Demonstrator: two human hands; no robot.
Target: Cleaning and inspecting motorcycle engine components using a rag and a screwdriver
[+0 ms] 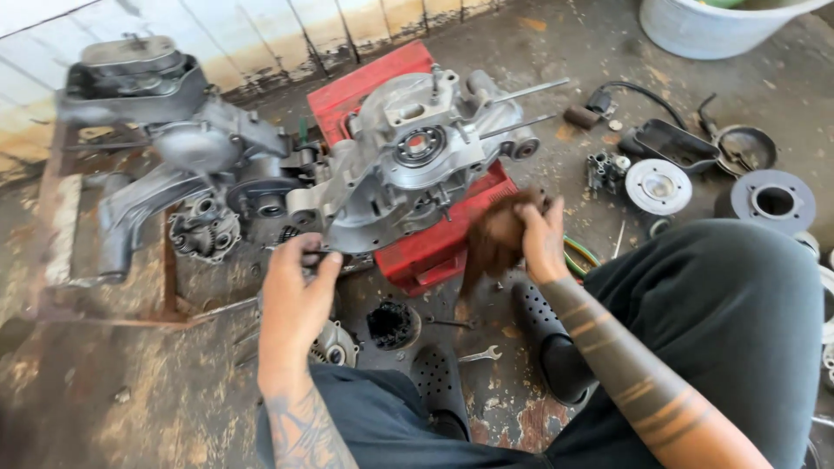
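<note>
The bare concrete floor (130,391) carries everything here, oil-stained and scattered with parts. Biggest on it is the grey engine crankcase (408,165), propped on a red box (434,247) near the floor's far edge by the tiled wall, its bearing bore facing up and two long studs pointing toward the far right corner. A second engine assembly (174,130) sits to its left on a rusty metal frame. A pale tub (704,30) stands in the far right corner, with a dark round drum (771,201) and a white disc (658,186) along the right edge.

The right hand (540,239) is closed around a bunched brown rag (497,239), pressing it against the crankcase's near right side. The left hand (300,291) is curled, thumb and fingers pinching a dark part at the casing's lower left edge, seemingly steadying it.

This looks like the wiping-down stage, grime coming off the casing. Judging from the grip, the next move calls for holding the casing firm while the rag works around its ribs and recesses.

A small open-ended spanner (479,354) lies near the person's sandals.
</note>
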